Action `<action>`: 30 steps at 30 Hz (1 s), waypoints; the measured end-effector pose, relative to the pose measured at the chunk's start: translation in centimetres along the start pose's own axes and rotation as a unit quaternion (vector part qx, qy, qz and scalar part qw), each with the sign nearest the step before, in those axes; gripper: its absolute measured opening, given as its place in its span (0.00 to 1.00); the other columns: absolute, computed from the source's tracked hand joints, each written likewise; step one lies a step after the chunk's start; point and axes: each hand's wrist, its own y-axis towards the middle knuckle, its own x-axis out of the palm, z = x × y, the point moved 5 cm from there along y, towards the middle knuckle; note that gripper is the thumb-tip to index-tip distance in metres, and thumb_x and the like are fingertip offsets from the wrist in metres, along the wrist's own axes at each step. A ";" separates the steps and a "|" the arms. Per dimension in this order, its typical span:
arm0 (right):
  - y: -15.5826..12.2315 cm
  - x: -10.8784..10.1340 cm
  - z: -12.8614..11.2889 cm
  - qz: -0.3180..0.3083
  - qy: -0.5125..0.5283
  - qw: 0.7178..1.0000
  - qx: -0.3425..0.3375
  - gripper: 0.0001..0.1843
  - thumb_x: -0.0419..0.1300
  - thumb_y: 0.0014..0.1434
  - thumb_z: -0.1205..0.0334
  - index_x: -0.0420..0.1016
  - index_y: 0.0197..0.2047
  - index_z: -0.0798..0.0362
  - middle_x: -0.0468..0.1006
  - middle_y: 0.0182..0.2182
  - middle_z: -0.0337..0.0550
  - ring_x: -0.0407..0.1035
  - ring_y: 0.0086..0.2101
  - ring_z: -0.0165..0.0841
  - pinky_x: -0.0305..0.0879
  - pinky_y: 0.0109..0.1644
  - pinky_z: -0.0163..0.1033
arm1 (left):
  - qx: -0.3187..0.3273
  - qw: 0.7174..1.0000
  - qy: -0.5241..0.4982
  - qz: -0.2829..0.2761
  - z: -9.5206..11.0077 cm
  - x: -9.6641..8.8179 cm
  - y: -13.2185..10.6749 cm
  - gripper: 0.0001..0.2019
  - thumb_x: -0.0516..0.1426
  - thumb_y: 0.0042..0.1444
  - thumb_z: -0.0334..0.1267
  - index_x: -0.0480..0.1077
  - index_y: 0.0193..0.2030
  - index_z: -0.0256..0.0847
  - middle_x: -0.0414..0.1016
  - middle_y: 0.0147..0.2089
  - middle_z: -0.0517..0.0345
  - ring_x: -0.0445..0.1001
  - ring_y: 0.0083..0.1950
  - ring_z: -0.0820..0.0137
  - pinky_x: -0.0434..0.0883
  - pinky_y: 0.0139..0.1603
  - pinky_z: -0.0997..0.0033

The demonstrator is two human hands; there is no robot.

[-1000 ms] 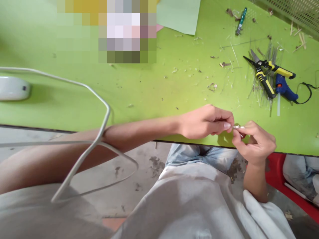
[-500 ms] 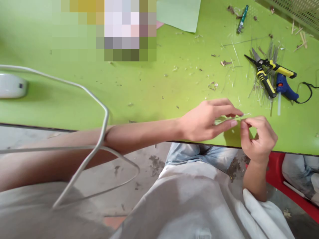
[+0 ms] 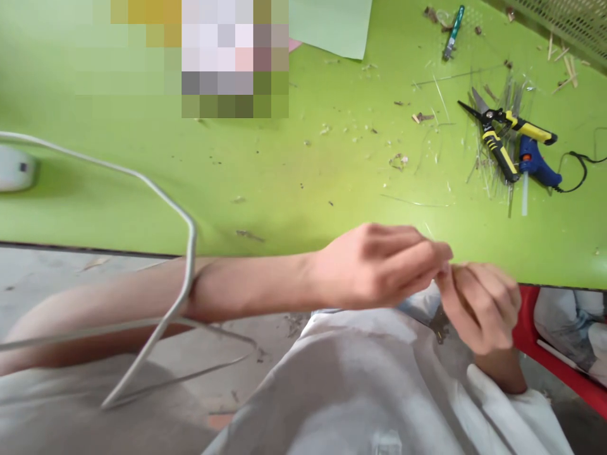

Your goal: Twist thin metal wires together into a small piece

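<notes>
My left hand is closed, with its fingertips pinched together in front of my body, over the table's near edge. My right hand is also closed, its thumb and fingers meeting the left fingertips. A tiny pale bit shows where the fingertips touch; what they hold is too small and covered to make out. Just beyond the hands, a thin wire lies on the green table. Farther right are yellow-and-black pruning shears, open, and a blue glue gun with a clear glue stick.
Many thin wires lie under the shears. A green-handled tool and a perforated basket are at the far right. A white cable loops across my left forearm. A red stool stands at right. Scraps dot the table.
Both hands have moved down toward my body, and their fingertips have come together. The left fingers have closed. A thin wire shows on the table beyond them.
</notes>
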 end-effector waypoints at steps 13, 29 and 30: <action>-3.2 3.4 -3.8 0.018 0.068 0.991 0.111 0.10 0.72 0.62 0.78 0.84 0.41 0.53 0.88 0.39 0.45 0.84 0.42 0.35 0.81 0.48 0.40 | -0.117 0.975 0.188 0.002 2.0 1.4 -6.3 0.06 0.65 0.64 0.28 0.75 0.46 0.39 0.86 0.37 0.57 0.80 0.37 0.67 0.72 0.37 0.65; 4.3 10.3 9.1 0.001 0.040 0.997 -0.065 0.10 0.63 0.72 0.72 0.83 0.49 0.49 0.88 0.45 0.47 0.82 0.46 0.38 0.79 0.51 0.43 | -0.531 0.735 -0.381 0.180 -11.8 1.9 0.8 0.20 0.78 0.51 0.49 0.82 0.32 0.32 0.83 0.33 0.52 0.82 0.34 0.71 0.82 0.38 0.73; 3.8 10.4 9.0 0.015 0.036 0.996 -0.075 0.11 0.63 0.71 0.73 0.82 0.51 0.50 0.88 0.45 0.47 0.83 0.46 0.38 0.79 0.51 0.43 | -0.535 0.731 -0.381 0.181 -11.8 2.3 0.6 0.21 0.78 0.50 0.50 0.82 0.32 0.32 0.83 0.33 0.52 0.82 0.34 0.71 0.82 0.38 0.73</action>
